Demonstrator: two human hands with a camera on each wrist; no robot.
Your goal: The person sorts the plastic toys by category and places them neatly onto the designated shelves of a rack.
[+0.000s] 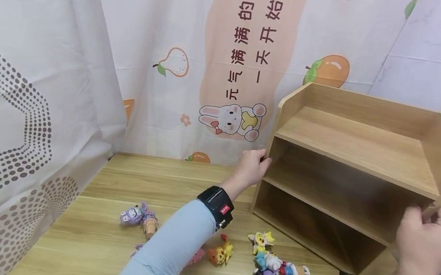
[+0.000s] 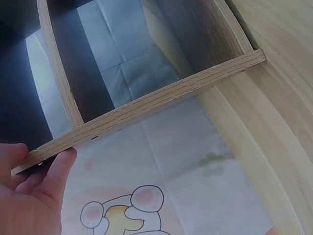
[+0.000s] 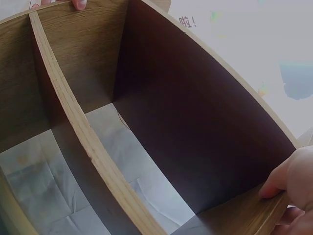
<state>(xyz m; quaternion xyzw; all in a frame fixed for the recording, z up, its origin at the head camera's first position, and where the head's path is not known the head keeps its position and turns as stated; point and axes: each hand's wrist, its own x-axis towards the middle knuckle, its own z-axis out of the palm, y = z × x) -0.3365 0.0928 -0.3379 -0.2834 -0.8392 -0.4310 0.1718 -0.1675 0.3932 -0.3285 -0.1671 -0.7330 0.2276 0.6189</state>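
Here two hands hold a wooden shelf (image 1: 355, 171) on a table (image 1: 83, 231).

The shelf is the biggest thing, and it stands on the far right part of the table, in front of a curtain with fruit and a bunny (image 1: 232, 120) on it. It has a top tray and two open levels under it, and you can see the cloth through its open back. The left hand (image 1: 250, 168) grips the left side wall of the shelf, with the thumb curled round the front edge. The right hand (image 1: 429, 243) grips the right side wall of the shelf, fingers bent round the edge. Small toy figures lie on the table in front of the shelf: a little bunch (image 1: 276, 264) close to its bottom, an orange one (image 1: 220, 252) more to the left, and a purple one (image 1: 136, 215) farthest left.
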